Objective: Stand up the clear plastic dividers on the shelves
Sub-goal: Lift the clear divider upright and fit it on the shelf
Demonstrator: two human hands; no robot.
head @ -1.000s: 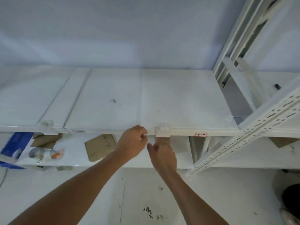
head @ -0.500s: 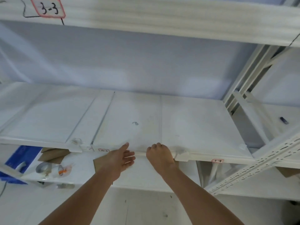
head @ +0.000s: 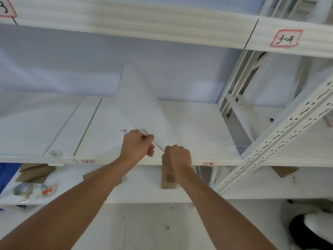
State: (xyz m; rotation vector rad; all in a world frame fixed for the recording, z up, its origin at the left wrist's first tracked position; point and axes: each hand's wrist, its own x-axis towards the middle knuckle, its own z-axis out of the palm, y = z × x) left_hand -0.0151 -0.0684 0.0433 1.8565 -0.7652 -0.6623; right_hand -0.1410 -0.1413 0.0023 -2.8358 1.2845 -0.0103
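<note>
Clear plastic divider panel [head: 139, 105] is tilted up off the white middle shelf board [head: 198, 134], its front edge near the shelf lip. Left hand [head: 137, 145] is closed, pinching that front edge. Right hand [head: 177, 156] is fisted at the divider's lower corner; grip contact cannot be confirmed.

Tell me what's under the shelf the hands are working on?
Under that shelf sits a lower shelf with cardboard pieces, tape rolls and a wooden block. The arms cover part of it, so anything behind them cannot be seen.
</note>
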